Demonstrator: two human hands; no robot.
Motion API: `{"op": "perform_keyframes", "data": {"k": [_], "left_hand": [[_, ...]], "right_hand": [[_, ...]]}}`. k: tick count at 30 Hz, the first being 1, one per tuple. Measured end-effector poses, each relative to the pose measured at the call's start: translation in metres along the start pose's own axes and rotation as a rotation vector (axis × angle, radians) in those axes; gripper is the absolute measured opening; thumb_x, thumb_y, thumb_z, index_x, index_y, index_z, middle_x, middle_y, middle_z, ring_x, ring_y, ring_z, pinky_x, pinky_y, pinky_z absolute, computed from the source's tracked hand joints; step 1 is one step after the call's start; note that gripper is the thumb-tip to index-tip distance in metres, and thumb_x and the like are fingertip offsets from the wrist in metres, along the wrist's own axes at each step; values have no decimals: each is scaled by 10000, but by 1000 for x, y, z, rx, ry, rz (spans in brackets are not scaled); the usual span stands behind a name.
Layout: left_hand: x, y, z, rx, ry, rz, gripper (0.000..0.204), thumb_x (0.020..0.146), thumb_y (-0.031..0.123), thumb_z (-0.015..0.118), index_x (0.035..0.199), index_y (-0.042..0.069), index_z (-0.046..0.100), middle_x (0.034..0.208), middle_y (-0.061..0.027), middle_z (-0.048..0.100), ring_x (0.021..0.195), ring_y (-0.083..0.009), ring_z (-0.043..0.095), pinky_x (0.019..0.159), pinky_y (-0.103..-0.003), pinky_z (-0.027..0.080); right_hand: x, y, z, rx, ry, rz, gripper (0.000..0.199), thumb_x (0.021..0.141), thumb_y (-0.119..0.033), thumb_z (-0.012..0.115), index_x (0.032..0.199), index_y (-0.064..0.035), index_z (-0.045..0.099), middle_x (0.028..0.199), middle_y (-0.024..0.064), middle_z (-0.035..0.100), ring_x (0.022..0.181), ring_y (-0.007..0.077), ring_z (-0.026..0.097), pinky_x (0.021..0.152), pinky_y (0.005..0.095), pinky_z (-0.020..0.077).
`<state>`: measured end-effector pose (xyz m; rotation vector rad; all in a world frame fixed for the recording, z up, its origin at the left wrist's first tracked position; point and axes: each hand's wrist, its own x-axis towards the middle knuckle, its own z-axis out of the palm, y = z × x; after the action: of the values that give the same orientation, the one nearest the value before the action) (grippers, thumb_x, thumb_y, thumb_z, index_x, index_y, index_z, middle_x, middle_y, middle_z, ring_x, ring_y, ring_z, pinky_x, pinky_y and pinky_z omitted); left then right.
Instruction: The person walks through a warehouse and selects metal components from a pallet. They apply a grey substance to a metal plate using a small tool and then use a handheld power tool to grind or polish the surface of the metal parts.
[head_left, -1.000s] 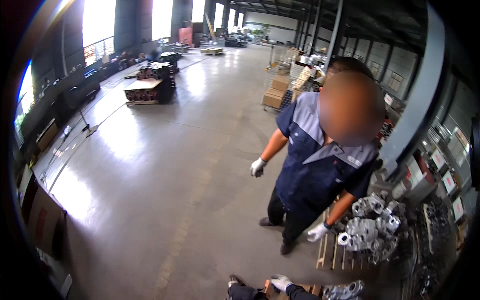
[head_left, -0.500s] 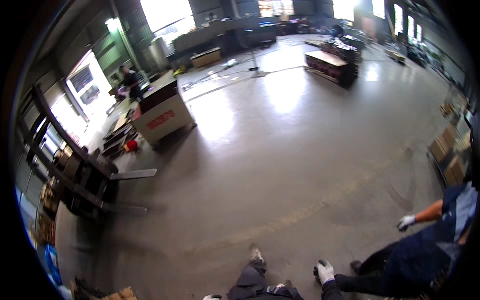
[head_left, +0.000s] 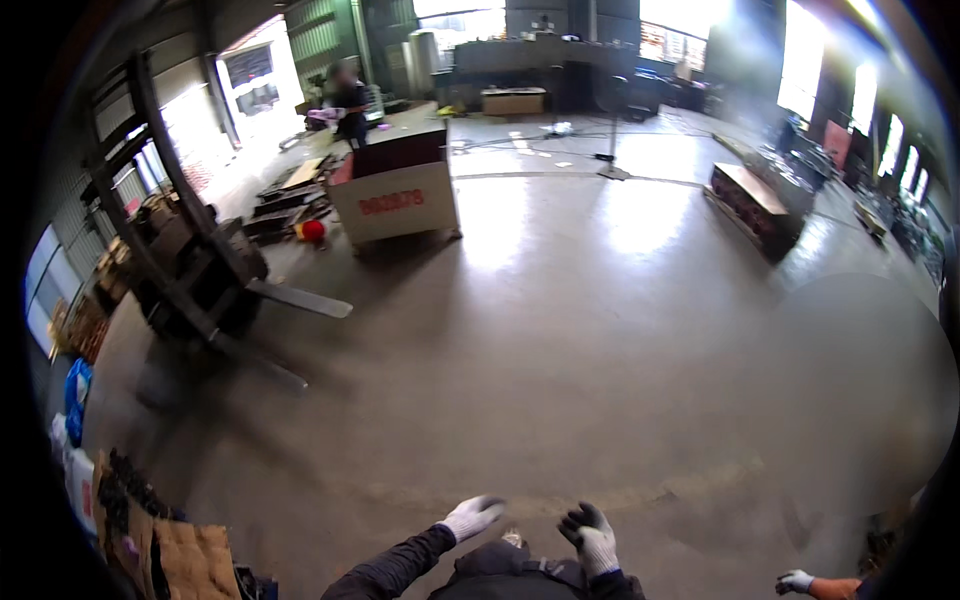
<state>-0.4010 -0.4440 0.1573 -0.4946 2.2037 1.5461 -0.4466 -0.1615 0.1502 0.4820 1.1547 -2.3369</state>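
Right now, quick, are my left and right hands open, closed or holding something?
Left hand: gloved, open, nothing visible in its grip.
Right hand: gloved, open, nothing visible in its grip either.

Pale crate [head_left: 395, 208] as landmark. Person [head_left: 352, 110] behind it: head blurred, legs partly hidden by crate. Well right of and nearer than crate: smeared patch [head_left: 860, 390], contents unreadable. Nearer than crate: sleeves [head_left: 395, 568] behind left hand [head_left: 473, 517] and right hand [head_left: 594, 537] cut by lower edge; far right, co-worker's arm [head_left: 835, 588] cut too. Bench-top items [head_left: 541, 27] beyond crate: too small to tell.
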Motion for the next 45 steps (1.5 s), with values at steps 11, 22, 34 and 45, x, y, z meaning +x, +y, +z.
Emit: {"op": "perform_keyframes", "data": {"k": [11, 22, 34, 45], "left_hand": [[120, 150, 56, -561, 2, 182, 478, 1058, 406, 449, 1317, 24, 573, 1232, -152, 652, 1174, -233, 592, 970, -366, 486], [262, 215, -61, -557, 314, 306, 370, 1032, 266, 482, 1021, -42, 689, 942, -78, 691, 863, -168, 628, 769, -338, 519], [441, 281, -167, -504, 318, 348, 381, 1029, 262, 471, 1003, -56, 679, 929, -71, 685, 854, -154, 632, 752, -307, 515], [659, 375, -165, -356, -311, 416, 389, 1027, 262, 494, 992, -104, 623, 906, -146, 673, 804, -222, 656, 719, -348, 554]], "right_hand": [[99, -82, 126, 236, 96, -173, 407, 916, -34, 706, 1303, -32, 580, 1165, 108, 678, 1059, 218, 661, 907, 337, 555], [269, -128, 202, 568, -324, 95, 394, 1063, -187, 492, 1433, -58, 450, 1304, 116, 597, 1259, 221, 549, 1091, 358, 438], [421, -204, 317, 494, -243, 45, 350, 1059, -147, 501, 1393, -43, 506, 1264, 73, 617, 1193, 151, 585, 1042, 255, 482], [581, -274, 314, 613, 35, -409, 364, 1052, -149, 503, 1395, -30, 480, 1283, 65, 589, 1169, 135, 576, 1052, 259, 461]]}}
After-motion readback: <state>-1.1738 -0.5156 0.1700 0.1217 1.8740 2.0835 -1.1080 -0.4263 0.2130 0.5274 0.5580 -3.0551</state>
